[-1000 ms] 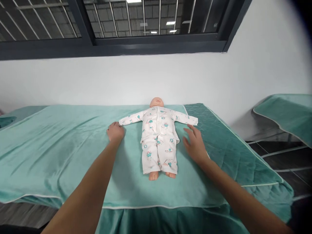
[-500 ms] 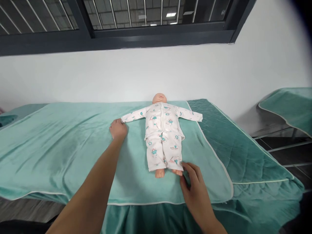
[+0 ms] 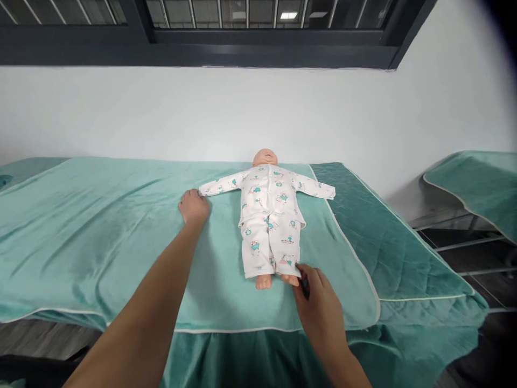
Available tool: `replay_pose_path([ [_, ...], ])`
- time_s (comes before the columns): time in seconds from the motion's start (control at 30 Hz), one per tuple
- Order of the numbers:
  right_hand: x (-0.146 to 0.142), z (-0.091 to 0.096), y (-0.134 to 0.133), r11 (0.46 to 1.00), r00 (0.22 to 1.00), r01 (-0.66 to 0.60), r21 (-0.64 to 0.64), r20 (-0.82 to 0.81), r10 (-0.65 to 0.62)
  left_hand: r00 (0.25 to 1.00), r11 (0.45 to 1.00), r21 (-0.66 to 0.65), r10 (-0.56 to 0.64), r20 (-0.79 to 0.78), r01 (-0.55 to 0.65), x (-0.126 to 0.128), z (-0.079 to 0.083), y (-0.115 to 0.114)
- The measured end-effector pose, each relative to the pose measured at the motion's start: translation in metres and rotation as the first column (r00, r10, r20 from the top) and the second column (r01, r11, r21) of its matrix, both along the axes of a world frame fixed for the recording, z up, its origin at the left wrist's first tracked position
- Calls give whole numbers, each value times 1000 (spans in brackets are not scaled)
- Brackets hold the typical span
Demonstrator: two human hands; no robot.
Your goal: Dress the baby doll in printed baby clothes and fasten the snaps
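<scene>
A baby doll (image 3: pixel 270 215) in white printed pyjamas lies on its back on a light green towel (image 3: pixel 121 226), head toward the wall, arms spread. My left hand (image 3: pixel 194 206) rests on the towel at the tip of the doll's outstretched sleeve, fingers curled under. My right hand (image 3: pixel 317 302) sits at the doll's foot beside the trouser hem, thumb and fingers pinched together at the hem; what they grip is hard to make out.
The towel covers a bed with a darker green quilted cover (image 3: pixel 388 248) against a white wall. A second green-covered bed (image 3: pixel 476 188) stands at the right across a dark floor gap. A dark-framed window (image 3: pixel 242 32) runs above.
My right hand dropped from beside the doll's hip to its foot and closed into a pinch at the trouser hem. The left hand stayed at the sleeve tip.
</scene>
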State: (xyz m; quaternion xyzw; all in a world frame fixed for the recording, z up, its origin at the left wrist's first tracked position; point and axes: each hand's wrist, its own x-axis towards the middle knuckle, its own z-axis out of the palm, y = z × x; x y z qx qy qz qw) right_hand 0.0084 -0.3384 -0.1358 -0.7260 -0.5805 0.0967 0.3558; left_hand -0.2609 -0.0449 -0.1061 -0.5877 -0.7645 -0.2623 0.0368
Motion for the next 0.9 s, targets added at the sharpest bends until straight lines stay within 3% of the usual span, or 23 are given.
replay_pose_path([
  [0.1, -4, 5, 2, 998, 999, 35, -57, -26, -36, 1000, 1000, 4, -1, 1, 1, 0, 1, -1],
  [0.23, -9, 18, -5, 991, 970, -7, -135, -241, -26, 1000, 1000, 12, 1, 1, -1, 0, 1, -1],
  [0.4, -9, 39, -18, 998, 917, -13, -66, -399, -14, 1000, 1000, 14, -2, -3, 2, 0, 0, -1],
  [0.5, -1, 40, -19, 998, 930, 24, -58, -364, -43, 1000, 1000, 10, -4, -4, 4, 0, -1, 0],
  [0.63, 8, 24, -16, 999, 983, -9, -51, -183, 0, 1000, 1000, 2, -5, -4, 5, 0, -1, 1],
  [0.8, 1, 16, -16, 975, 995, -77, 206, -42, 87, 1000, 1000, -3, -7, -12, 7, 0, -2, 1],
  [0.9, -7, 24, -15, 953, 984, -176, 245, 19, 177, 1000, 1000, -9, -8, -18, 8, 0, -2, 0],
])
